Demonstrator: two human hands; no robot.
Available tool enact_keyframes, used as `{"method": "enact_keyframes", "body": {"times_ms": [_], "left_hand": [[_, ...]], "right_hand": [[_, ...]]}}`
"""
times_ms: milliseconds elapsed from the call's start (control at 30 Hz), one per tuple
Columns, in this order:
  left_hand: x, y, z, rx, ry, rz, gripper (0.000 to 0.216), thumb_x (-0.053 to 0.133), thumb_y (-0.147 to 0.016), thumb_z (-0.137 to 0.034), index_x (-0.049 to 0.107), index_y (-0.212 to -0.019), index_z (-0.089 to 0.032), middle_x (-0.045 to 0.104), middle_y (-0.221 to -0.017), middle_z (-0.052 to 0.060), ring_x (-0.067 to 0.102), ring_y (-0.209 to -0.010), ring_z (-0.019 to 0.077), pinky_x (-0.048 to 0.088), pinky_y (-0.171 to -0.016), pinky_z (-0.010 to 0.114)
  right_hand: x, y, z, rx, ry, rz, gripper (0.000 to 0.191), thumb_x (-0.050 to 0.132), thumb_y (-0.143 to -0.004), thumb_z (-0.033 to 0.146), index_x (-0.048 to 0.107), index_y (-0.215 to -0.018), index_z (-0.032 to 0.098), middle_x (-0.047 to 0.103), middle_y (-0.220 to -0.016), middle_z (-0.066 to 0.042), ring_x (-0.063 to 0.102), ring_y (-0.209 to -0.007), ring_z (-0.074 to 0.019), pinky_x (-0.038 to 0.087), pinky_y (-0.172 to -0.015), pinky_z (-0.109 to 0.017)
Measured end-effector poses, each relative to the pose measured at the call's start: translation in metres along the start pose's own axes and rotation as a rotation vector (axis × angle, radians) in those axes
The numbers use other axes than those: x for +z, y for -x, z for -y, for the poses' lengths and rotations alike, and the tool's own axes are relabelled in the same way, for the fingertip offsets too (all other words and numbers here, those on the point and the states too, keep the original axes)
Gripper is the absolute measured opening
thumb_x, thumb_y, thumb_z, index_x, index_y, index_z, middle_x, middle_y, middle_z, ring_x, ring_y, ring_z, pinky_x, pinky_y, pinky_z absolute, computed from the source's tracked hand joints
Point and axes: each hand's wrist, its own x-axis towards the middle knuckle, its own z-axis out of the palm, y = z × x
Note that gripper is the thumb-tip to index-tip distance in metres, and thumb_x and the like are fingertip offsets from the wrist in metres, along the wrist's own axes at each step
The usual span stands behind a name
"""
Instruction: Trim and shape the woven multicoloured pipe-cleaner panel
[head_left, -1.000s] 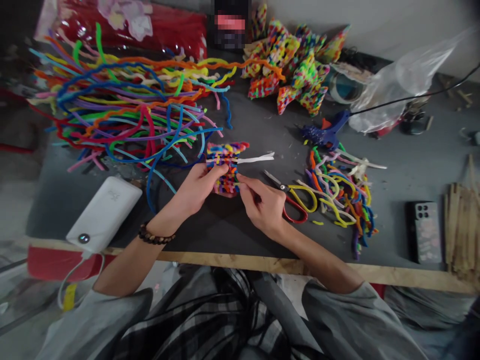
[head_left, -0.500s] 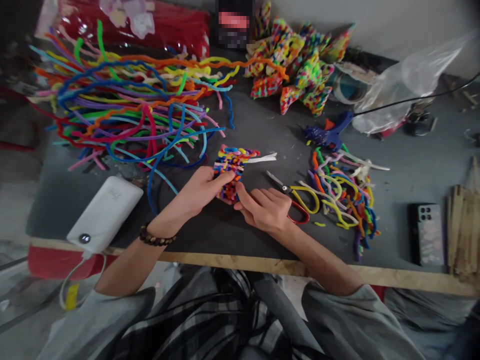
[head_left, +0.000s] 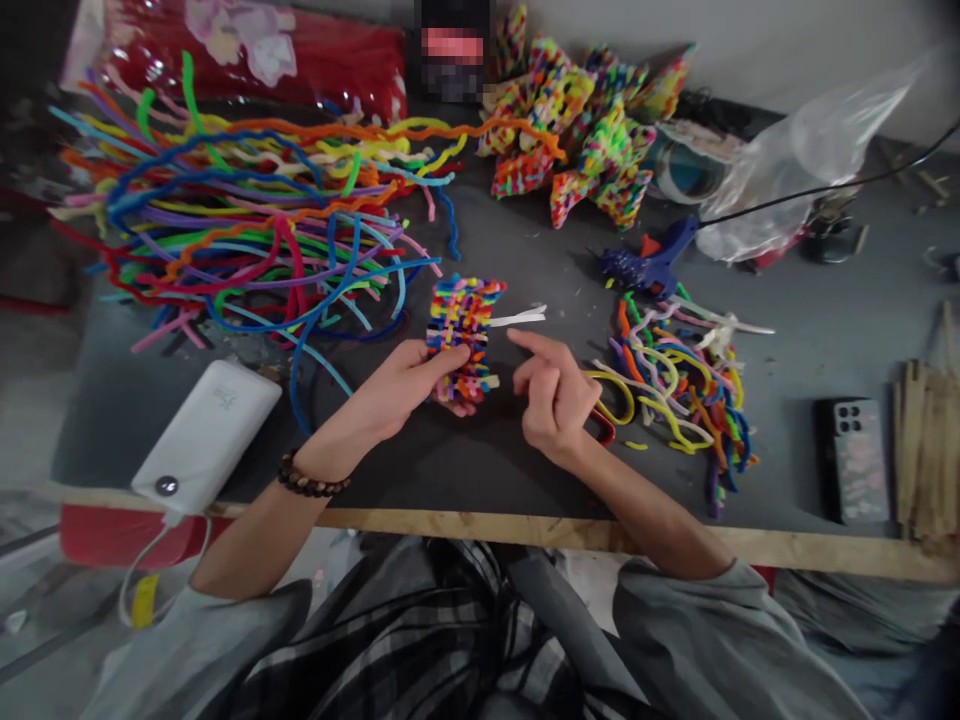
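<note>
My left hand [head_left: 409, 385] grips a small woven patch [head_left: 460, 334] of many-coloured pipe cleaners, thumb on top, holding it over the dark table [head_left: 465, 450]. A white strip [head_left: 519, 318] sticks out of the patch to the right. My right hand [head_left: 553, 393] hovers just right of the patch, apart from it, index finger stretched out and the other fingers curled, holding nothing. It hangs over the scissors [head_left: 611, 405], whose yellow and red handles show beside it.
A big tangle of loose pipe cleaners [head_left: 240, 230] lies at the back left, a smaller heap [head_left: 679, 375] on the right. Finished woven pieces [head_left: 577, 140], a blue glue gun [head_left: 652, 262], a white power bank [head_left: 204, 435], a phone [head_left: 855, 460] and wooden sticks [head_left: 926, 455] ring the work spot.
My right hand has let go of the patch's lower edge and drawn back to the right, index finger now extended. The left hand has turned the patch more upright.
</note>
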Motion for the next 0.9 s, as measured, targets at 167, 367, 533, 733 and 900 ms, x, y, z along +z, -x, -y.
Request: {"method": "enact_keyframes", "body": {"times_ms": [167,367,533,733,900], "left_hand": [[-0.002,0.005,-0.003,-0.105,-0.025,0.167,0.031,0.085,-0.086,-0.047,0.08,-0.091,-0.017,0.081,-0.08,0.009,0.076,-0.062,0.0213,0.066,-0.057,0.03],[-0.003,0.004,-0.001,-0.003,-0.164,0.226,0.024,0.091,-0.081,-0.032,0.08,-0.097,-0.017,0.083,-0.091,0.005,0.077,-0.079,0.0181,0.065,-0.077,0.03],[-0.003,0.003,-0.001,0.008,-0.156,0.214,0.031,0.096,-0.074,-0.029,0.079,-0.094,-0.014,0.082,-0.09,0.006,0.075,-0.077,0.0167,0.062,-0.077,0.027],[-0.004,0.006,0.003,0.103,-0.228,0.214,0.035,0.095,-0.076,-0.031,0.082,-0.105,-0.016,0.084,-0.1,0.007,0.079,-0.086,0.0203,0.065,-0.08,0.029],[-0.002,0.007,0.003,0.085,-0.172,0.216,0.036,0.096,-0.076,-0.032,0.082,-0.104,-0.015,0.084,-0.099,0.009,0.082,-0.086,0.0233,0.068,-0.079,0.032]], "right_hand": [[-0.003,-0.023,0.013,0.215,-0.139,0.033,0.034,0.064,-0.106,0.046,0.069,-0.131,0.024,0.067,-0.074,0.004,0.054,-0.056,-0.012,0.043,-0.056,-0.028],[-0.012,-0.048,0.011,0.123,-0.076,0.147,0.028,0.07,-0.101,0.045,0.075,-0.088,0.021,0.066,-0.07,0.003,0.05,-0.058,-0.0107,0.04,-0.059,-0.028],[-0.015,-0.052,0.004,0.163,-0.131,0.192,0.046,0.067,-0.102,0.044,0.059,-0.064,0.02,0.052,-0.058,0.004,0.04,-0.055,-0.0097,0.032,-0.057,-0.029],[-0.01,-0.056,-0.001,0.592,-0.561,0.32,0.055,0.073,-0.095,0.058,0.051,-0.059,0.023,0.048,-0.05,0.005,0.032,-0.044,-0.0085,0.022,-0.043,-0.028],[-0.02,-0.061,0.001,0.44,-0.456,0.355,0.054,0.073,-0.093,0.068,0.064,-0.069,0.021,0.055,-0.059,0.003,0.041,-0.052,-0.0095,0.032,-0.049,-0.027]]}}
